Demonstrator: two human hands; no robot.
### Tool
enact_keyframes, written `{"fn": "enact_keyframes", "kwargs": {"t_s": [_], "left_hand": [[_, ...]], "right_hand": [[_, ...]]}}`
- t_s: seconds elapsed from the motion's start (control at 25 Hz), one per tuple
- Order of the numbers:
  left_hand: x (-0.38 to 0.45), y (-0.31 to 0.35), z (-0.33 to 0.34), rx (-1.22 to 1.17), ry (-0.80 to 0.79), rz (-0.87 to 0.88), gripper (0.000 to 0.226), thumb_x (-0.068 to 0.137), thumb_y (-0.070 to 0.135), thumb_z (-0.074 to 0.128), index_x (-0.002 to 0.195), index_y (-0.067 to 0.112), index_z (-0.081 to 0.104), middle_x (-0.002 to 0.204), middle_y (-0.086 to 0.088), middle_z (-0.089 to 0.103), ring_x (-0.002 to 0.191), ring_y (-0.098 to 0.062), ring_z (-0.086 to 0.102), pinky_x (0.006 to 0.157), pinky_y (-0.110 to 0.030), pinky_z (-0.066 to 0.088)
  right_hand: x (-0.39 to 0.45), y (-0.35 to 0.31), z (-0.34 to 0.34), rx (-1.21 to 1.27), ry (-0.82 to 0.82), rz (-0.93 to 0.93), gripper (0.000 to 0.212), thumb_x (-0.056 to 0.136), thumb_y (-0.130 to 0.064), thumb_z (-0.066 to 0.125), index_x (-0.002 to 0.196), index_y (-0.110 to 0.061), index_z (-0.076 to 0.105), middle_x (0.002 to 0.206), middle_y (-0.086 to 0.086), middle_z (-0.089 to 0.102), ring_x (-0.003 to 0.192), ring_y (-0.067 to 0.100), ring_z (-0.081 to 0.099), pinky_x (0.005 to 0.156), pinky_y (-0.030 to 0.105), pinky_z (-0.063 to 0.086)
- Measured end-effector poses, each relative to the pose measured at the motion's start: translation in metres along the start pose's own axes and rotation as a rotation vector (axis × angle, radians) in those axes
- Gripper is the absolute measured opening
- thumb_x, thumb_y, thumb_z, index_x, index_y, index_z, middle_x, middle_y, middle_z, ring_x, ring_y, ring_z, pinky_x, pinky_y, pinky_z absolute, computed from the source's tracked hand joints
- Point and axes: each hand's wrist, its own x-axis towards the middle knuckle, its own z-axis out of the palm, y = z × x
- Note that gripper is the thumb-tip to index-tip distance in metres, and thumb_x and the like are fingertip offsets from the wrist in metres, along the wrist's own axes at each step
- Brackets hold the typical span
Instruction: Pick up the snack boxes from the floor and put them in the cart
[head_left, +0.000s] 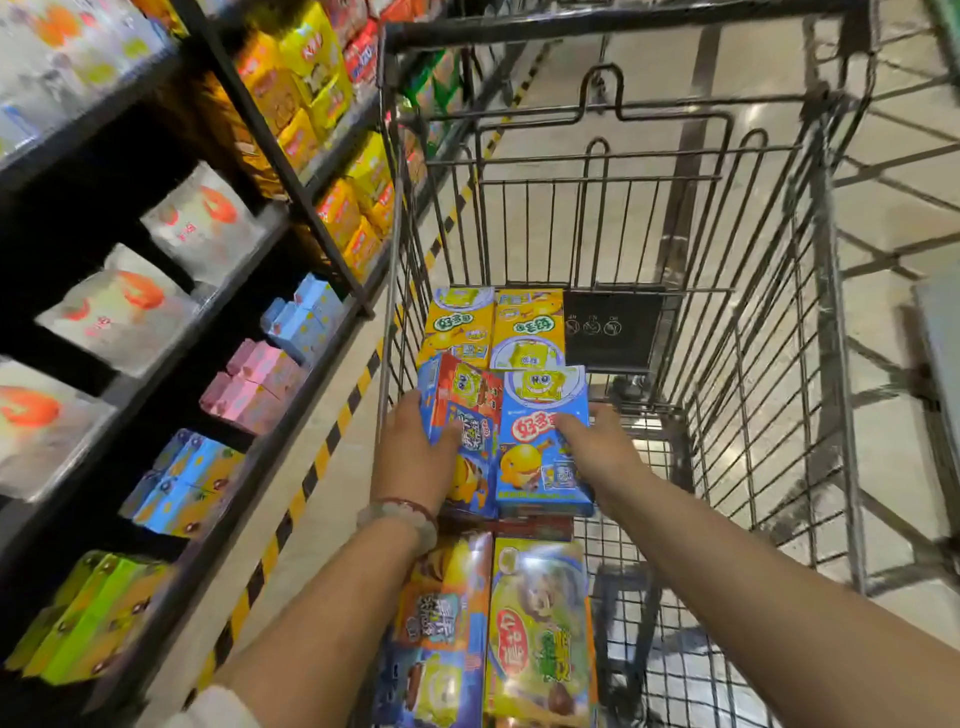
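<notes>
Both arms reach down into the wire cart (826, 249). The left hand (415, 452) holds a red and blue snack box (460, 415), with its thumb on the front and its fingers hidden round the left edge. The box is tipped up on its side. The right hand (597, 441) holds a blue snack box (543, 441) right beside it, with fingers on the front and the right edge. The 2 boxes touch each other. Behind them, 2 yellow boxes (493, 327) lie flat at the far end of the cart. Nearer the person, more boxes (535, 629) lie flat in the cart, under the arms. A bead bracelet (402, 514) sits on the left wrist. On the left, dark shelves (218, 291) hold bags and small boxes in many colors.
</notes>
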Motion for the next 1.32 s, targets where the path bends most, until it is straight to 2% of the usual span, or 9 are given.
{"fn": "enact_keyframes", "kwargs": {"t_s": [0.2,0.32,0.4,0.52,0.64,0.76,0.92,1.08,1.32], "left_hand": [[0.002,-0.007,0.011,0.215,0.059,0.074,0.037,0.086,0.018,0.063,0.118,0.002,0.051,0.117,-0.018,0.057,0.109,-0.032,0.05,0.089,-0.038,0.042],[0.001,-0.011,0.011,0.523,0.15,0.368,0.031,0.062,0.009,0.081,0.088,0.007,0.065,0.086,-0.013,0.062,0.081,-0.031,0.053,0.063,-0.035,0.05],[0.002,-0.014,0.013,0.703,0.07,0.428,0.025,0.054,0.013,0.081,0.074,0.011,0.066,0.072,-0.009,0.062,0.066,-0.03,0.058,0.054,-0.031,0.048],[-0.008,-0.015,0.027,0.803,-0.111,0.272,0.038,0.089,0.032,0.046,0.113,0.009,0.063,0.111,-0.017,0.062,0.105,-0.031,0.058,0.088,-0.034,0.047],[-0.014,-0.02,0.04,0.735,-0.24,0.169,0.054,0.101,0.036,0.022,0.148,0.011,0.017,0.154,-0.017,0.017,0.144,-0.029,0.013,0.117,-0.036,0.01],[-0.013,-0.016,0.037,0.548,-0.214,0.115,0.051,0.101,0.028,0.026,0.148,0.012,0.017,0.156,-0.013,0.011,0.145,-0.025,0.006,0.118,-0.031,0.001],[-0.014,-0.007,0.022,0.254,-0.146,0.174,0.044,0.097,0.016,0.038,0.141,0.009,0.034,0.151,-0.009,0.028,0.14,-0.021,0.021,0.115,-0.027,0.011],[-0.012,0.012,-0.015,0.063,-0.244,0.225,0.045,0.096,0.012,0.041,0.141,0.014,0.034,0.148,-0.004,0.032,0.135,-0.018,0.031,0.103,-0.018,0.023],[0.0,0.056,-0.109,0.13,-0.292,0.414,0.042,0.097,0.017,0.043,0.138,0.022,0.037,0.133,0.003,0.042,0.114,-0.009,0.044,0.093,-0.018,0.032]], "right_hand": [[-0.002,0.008,-0.001,-0.142,-0.018,-0.065,0.016,0.094,-0.028,0.054,0.107,-0.018,0.056,0.103,0.007,0.068,0.089,0.027,0.067,0.078,0.039,0.056],[0.001,0.01,0.002,-0.152,-0.003,-0.073,0.024,0.094,-0.03,0.054,0.113,-0.015,0.056,0.106,0.007,0.067,0.091,0.027,0.066,0.08,0.038,0.055],[0.003,0.01,0.003,-0.169,0.032,-0.09,0.025,0.095,-0.029,0.053,0.113,-0.013,0.053,0.105,0.006,0.066,0.092,0.027,0.065,0.081,0.036,0.052],[0.005,0.015,0.005,-0.213,0.029,-0.13,0.031,0.095,-0.032,0.051,0.122,-0.016,0.049,0.11,0.005,0.066,0.097,0.028,0.064,0.087,0.042,0.052],[0.011,0.017,0.007,-0.331,-0.014,-0.188,0.034,0.095,-0.037,0.048,0.124,-0.019,0.051,0.118,0.007,0.063,0.105,0.03,0.061,0.092,0.046,0.049],[0.015,0.013,0.009,-0.414,0.003,-0.211,0.04,0.096,-0.038,0.045,0.131,-0.017,0.048,0.124,0.008,0.058,0.111,0.031,0.056,0.095,0.04,0.046],[0.009,0.011,0.009,-0.394,0.028,-0.226,0.037,0.096,-0.035,0.045,0.129,-0.018,0.048,0.123,0.008,0.057,0.111,0.03,0.056,0.092,0.037,0.046],[0.0,-0.015,-0.002,-0.469,0.045,-0.294,0.033,0.095,-0.029,0.049,0.122,-0.009,0.052,0.118,0.01,0.057,0.111,0.031,0.055,0.09,0.036,0.046],[-0.05,-0.115,-0.034,-0.679,0.025,-0.49,0.052,0.096,-0.03,0.05,0.141,-0.006,0.039,0.138,0.016,0.047,0.121,0.029,0.049,0.091,0.031,0.041]]}}
